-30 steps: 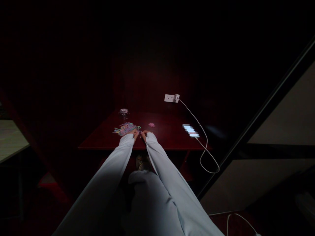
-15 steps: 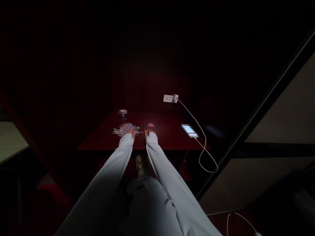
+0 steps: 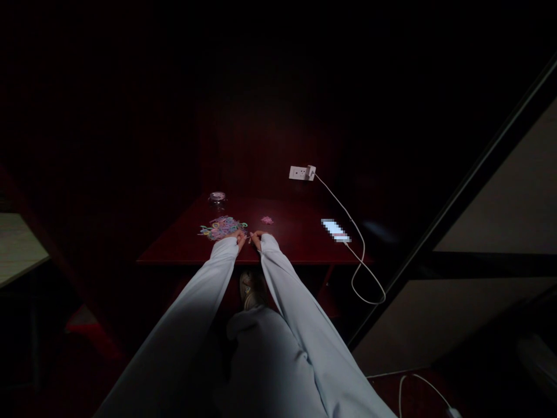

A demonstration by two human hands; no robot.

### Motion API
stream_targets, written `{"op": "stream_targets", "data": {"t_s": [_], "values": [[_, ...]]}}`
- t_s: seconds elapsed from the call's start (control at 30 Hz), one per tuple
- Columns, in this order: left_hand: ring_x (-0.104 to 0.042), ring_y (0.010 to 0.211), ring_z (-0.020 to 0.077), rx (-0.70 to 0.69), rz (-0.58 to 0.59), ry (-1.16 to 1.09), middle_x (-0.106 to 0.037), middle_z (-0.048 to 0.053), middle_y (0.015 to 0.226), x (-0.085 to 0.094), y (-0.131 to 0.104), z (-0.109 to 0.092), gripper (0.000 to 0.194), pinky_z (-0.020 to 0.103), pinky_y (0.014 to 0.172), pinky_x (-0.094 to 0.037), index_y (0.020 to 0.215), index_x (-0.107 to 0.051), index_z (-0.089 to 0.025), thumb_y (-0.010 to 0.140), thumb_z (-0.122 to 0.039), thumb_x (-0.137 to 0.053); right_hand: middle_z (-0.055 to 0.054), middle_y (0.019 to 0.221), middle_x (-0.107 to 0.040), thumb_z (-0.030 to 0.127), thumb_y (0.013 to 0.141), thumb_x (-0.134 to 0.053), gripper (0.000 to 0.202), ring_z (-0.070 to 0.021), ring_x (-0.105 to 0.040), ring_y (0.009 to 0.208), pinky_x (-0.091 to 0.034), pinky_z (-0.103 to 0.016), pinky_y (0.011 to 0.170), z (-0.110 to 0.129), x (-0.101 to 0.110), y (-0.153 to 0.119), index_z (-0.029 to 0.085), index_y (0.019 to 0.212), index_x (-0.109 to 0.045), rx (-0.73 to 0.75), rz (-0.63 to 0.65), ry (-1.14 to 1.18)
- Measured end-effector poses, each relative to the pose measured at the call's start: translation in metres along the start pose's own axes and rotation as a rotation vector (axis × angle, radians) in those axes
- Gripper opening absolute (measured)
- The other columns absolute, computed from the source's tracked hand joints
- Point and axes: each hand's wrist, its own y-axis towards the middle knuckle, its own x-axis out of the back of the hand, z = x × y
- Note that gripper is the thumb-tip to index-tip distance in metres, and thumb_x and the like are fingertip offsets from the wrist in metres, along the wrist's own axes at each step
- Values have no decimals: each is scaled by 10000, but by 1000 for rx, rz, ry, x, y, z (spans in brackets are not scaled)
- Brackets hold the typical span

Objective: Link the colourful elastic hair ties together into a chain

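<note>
My left hand (image 3: 240, 237) is closed in a pinch at the near right side of a pile of pastel elastic hair bands (image 3: 223, 227). Just across from it, my right hand (image 3: 256, 238) pinches too, its fingertips almost meeting those of the left. Between them is a small pale elastic band (image 3: 249, 238), partly hidden by the fingers. Beyond my right hand lies a small heap of pink bands (image 3: 267, 220). A clear round jar (image 3: 217, 200) stands behind the large pile.
The dark red tabletop (image 3: 296, 249) ends at a front edge just below my hands. To the right, a phone (image 3: 335, 230) lies on it, its white cable (image 3: 361, 232) running to a charger (image 3: 310, 172) in the wall socket (image 3: 297, 173). My shoe (image 3: 252, 290) is below.
My hands have come closer together. The pale strand stretched straight between them before is now short and slack, mostly covered by the fingertips.
</note>
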Motion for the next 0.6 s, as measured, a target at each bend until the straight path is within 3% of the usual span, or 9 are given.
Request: {"op": "stream_targets", "data": {"t_s": [0.27, 0.6], "values": [[-519, 647, 169, 82, 52, 60, -547, -9, 660, 4, 4, -6, 199, 287, 628, -317, 845, -601, -198, 957, -344, -528, 5, 791, -763, 441, 1046, -519, 399, -129, -649, 740, -440, -195, 689, -6, -1, 5, 227, 856, -797, 19, -2, 0], [-614, 765, 199, 113, 109, 148, -652, 24, 787, 21, -5, -23, 133, 294, 642, -334, 937, -643, -204, 951, -265, -525, 0, 744, -759, 425, 1027, -534, 402, -141, -652, 697, -430, -211, 644, -9, -2, 6, 225, 780, -779, 26, -33, 70]]}}
